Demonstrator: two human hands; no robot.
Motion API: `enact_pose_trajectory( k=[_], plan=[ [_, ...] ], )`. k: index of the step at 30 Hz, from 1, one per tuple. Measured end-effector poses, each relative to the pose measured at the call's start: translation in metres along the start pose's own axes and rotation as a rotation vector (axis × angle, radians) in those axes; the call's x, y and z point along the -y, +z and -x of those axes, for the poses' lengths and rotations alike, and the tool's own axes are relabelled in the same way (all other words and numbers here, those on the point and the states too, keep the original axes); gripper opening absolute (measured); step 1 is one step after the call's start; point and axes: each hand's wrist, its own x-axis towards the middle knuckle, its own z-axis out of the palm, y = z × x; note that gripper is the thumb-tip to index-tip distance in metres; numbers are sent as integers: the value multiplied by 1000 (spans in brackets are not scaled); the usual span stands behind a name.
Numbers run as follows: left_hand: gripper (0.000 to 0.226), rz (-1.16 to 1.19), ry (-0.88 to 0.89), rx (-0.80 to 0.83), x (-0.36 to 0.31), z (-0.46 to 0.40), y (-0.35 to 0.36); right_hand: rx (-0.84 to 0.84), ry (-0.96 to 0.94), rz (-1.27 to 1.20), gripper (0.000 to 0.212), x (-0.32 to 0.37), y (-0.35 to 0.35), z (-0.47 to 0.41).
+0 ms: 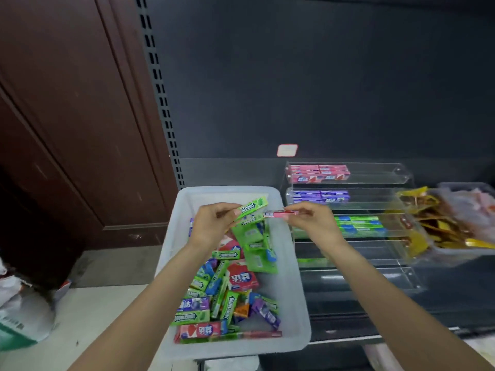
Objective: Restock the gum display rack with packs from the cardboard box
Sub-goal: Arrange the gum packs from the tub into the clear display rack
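The left hand (214,223) pinched a green gum pack (251,208) between thumb and fingertips, the pack tilted up to the right. The right hand (310,220) pinched a slim pink gum pack (278,213) by one end, held level, its free end just beside the green one. Both packs hung over the far end of a white plastic bin (292,295), where loose packs (230,285) in green, red, purple and blue lay heaped in a jumble. Just right of the bin stood the clear tiered rack (396,178): pink packs (318,172) on the top step, purple packs (321,196) on the next, green and blue packs (359,225) on the third, partly hidden behind the right wrist, and the lower steps were hard to make out. A tub of gold-wrapped goods (439,231) sat against the rack's right side. Behind rose a dark shelf back panel (321,76) bearing a small white tag (287,150), with a brown wooden door (67,116) to the left and crumpled bags (18,311) on the floor below it.
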Motion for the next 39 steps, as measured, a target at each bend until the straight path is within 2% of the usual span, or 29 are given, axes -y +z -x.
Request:
enact_pose_trajectory(
  k=[3, 9, 14, 21, 30, 39],
  plan=[
    [13, 8, 23, 2, -16, -4, 47, -27, 5, -65, 3, -2, -47, -8],
    [16, -10, 62, -60, -37, -12, 119, -36, -82, -61, 26, -10, -129, -35],
    [16, 41, 56, -87, -50, -17, 154, -29, -122, -11, 19, -16, -165, -57],
    [11, 51, 34, -171, -64, -35, 165, -146, -206, 182, 19, -19, -176, -101],
    [11, 61, 30, -183, -72, -49, 173, -125, -227, 201, 21, -23, -173, -119],
    [14, 22, 33, -179, -73, -51, 174, -13, -248, 344, 28, -23, -179, -127]
  ],
)
